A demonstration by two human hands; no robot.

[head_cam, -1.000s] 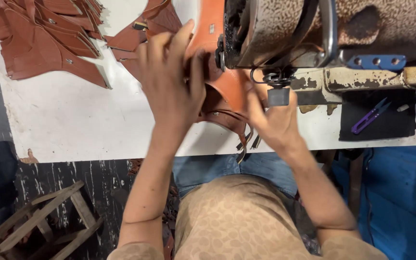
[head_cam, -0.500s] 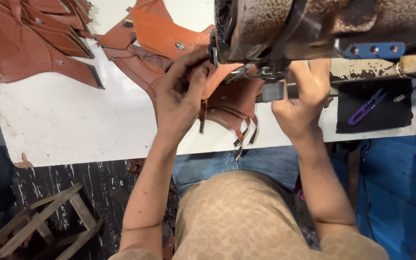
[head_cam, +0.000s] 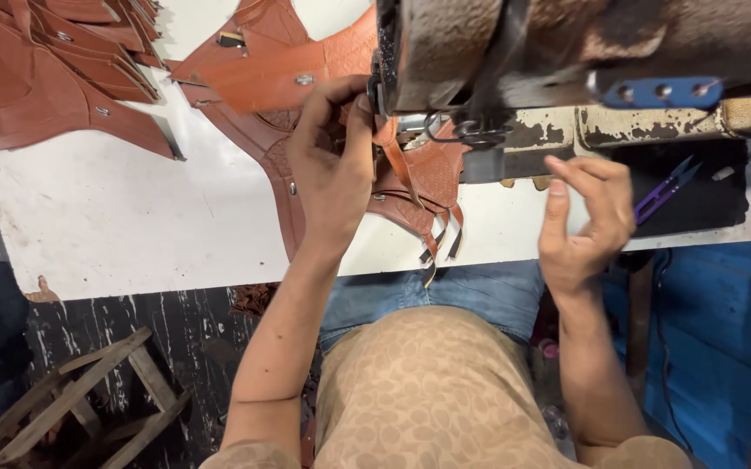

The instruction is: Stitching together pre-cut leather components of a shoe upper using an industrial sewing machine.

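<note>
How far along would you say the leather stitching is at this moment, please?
A stack of brown leather pieces lies aside at the table's far left; whether stitched is unclear. In hand: the left hand presses a brown leather piece under the sewing machine; the right hand hovers free. More pieces wait beside the machine.

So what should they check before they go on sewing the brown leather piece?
1. Left hand pressing the brown leather piece at the sewing machine: ok.
2. Right hand on the piece: not ok, it hangs in the air with nothing in it.
3. Fingers clear of the needle: cannot tell, the needle is hidden.
4. Loose straps dangle over the table edge: not ok.
5. Purple snips nearby: ok.
</note>
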